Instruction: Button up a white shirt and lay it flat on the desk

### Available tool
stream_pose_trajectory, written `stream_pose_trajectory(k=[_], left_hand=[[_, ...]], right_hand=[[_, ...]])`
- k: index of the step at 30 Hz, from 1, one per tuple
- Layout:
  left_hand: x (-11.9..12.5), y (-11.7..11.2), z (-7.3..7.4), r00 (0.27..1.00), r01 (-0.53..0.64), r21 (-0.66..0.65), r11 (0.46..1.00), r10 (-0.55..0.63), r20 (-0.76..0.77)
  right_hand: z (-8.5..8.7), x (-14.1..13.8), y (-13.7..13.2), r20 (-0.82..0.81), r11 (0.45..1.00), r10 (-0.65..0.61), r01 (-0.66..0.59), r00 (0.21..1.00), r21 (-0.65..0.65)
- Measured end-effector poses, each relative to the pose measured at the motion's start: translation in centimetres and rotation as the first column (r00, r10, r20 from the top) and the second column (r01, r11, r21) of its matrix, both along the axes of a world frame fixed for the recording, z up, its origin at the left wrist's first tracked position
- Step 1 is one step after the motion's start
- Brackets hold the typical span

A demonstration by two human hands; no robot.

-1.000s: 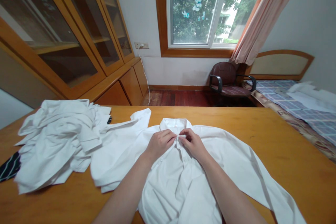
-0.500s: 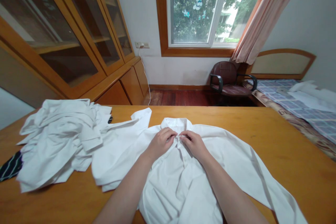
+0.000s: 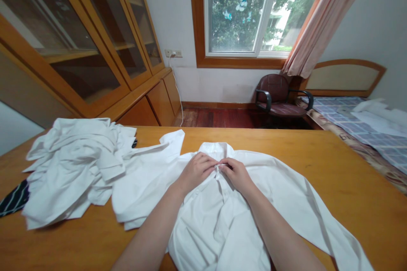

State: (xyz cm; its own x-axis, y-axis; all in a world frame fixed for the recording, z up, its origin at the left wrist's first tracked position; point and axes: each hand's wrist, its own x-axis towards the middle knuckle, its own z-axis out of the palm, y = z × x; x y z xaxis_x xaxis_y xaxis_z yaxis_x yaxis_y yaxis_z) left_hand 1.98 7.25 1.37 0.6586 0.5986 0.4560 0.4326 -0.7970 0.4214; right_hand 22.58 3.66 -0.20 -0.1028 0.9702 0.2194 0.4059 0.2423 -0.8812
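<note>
A white long-sleeved shirt [image 3: 219,216] lies front up on the wooden table, its collar [image 3: 214,149] toward the far edge and one sleeve spread out to the right. My left hand [image 3: 199,168] pinches the front placket just below the collar. Right beside it, my right hand [image 3: 234,173] grips the other side of the same spot, fingertips nearly meeting those of the left. Any button between the fingers is too small to make out. Below the hands the shirt front is rumpled.
A heap of white garments [image 3: 79,165] sits at the table's left, with a dark striped cloth [image 3: 14,199] sticking out. Past the wooden table [image 3: 343,178] stand a glass-fronted cabinet [image 3: 127,80], an office chair [image 3: 276,93] and a bed [image 3: 359,114].
My left hand has shifted slightly right, its fingers now closer to those of my right hand at the placket. The shirt has barely moved.
</note>
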Motion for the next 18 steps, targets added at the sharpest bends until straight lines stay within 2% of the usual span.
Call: stream_pose_trajectory(k=[4, 9, 13, 18], left_hand=[[0.1, -0.09, 0.02, 1.0, -0.011, -0.018, 1.0, 0.011, 0.02], [0.27, -0.11, -0.04, 1.0, -0.02, 0.03, 0.999, 0.019, 0.025], [0.31, 0.0, -0.19, 0.999, -0.02, 0.063, 0.998, 0.017, 0.047], [0.24, 0.0, -0.17, 0.999, -0.035, 0.091, 0.995, 0.032, 0.035]], right_hand=[[0.24, -0.03, -0.11, -0.008, 1.0, 0.013, -0.013, 1.0, -0.01], [0.41, -0.08, -0.04, -0.008, 1.0, 0.029, -0.029, 1.0, 0.001], [0.35, -0.09, 0.04, 0.018, 0.996, 0.041, -0.042, 0.999, 0.083], [0.46, -0.01, -0.2, -0.023, 0.986, 0.006, -0.002, 1.0, 0.169]])
